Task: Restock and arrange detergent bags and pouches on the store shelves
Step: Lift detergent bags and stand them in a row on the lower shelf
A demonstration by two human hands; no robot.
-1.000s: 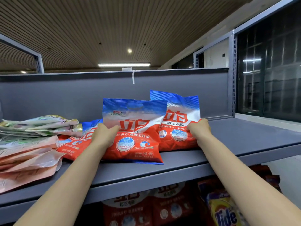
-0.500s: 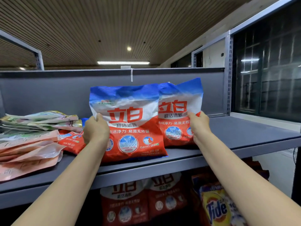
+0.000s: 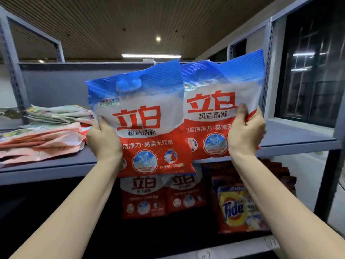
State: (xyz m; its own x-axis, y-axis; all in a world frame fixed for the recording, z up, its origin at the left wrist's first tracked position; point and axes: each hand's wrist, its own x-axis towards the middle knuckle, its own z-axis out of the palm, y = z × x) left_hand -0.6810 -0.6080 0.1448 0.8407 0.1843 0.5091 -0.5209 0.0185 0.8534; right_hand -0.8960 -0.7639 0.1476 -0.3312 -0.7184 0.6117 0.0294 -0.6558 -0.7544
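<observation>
Both bags have risen off the shelf (image 3: 298, 141) since a second ago and now hang upright in front of its edge. The left bag (image 3: 141, 128) and right bag (image 3: 220, 109) look heavy and soft with powder, so gripping their side edges suits them. The left hand (image 3: 103, 142) clenches one, the right hand (image 3: 246, 134) the other, arms outstretched.

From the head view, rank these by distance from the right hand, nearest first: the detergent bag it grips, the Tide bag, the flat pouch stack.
1. Detergent bag, in the right hand.
2. Tide bag, lower shelf, below.
3. Pouch stack, far left.
</observation>
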